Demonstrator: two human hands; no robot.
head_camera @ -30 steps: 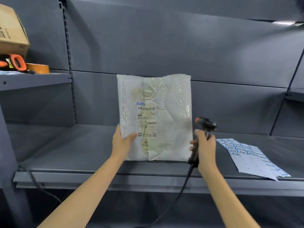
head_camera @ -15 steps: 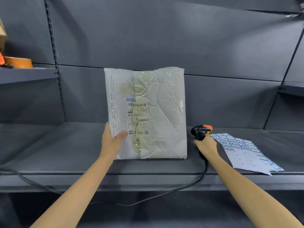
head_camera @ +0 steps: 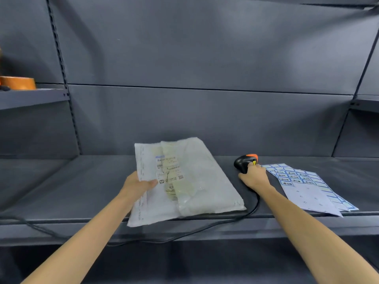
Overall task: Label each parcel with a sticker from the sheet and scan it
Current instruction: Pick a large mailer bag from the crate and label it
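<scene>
A white plastic parcel (head_camera: pixel 196 181) with printed barcode labels on its face lies nearly flat on the dark shelf (head_camera: pixel 61 191), its near left corner hanging over the front edge. My left hand (head_camera: pixel 137 185) grips its left edge, thumb on top. My right hand (head_camera: pixel 254 177) is wrapped round the handle of a black and orange barcode scanner (head_camera: pixel 245 161) that rests on the shelf just right of the parcel. A sticker sheet (head_camera: pixel 303 185) with blue-framed labels lies right of the scanner.
The scanner's black cable (head_camera: pixel 184 234) runs along and below the shelf's front edge to the left. An orange tape roll (head_camera: pixel 18 83) sits on a higher shelf at the far left. A grey back panel closes the shelf behind.
The parcel went from upright to lying almost flat on the shelf, still in my left hand. My right hand lowered the scanner from the air onto the shelf.
</scene>
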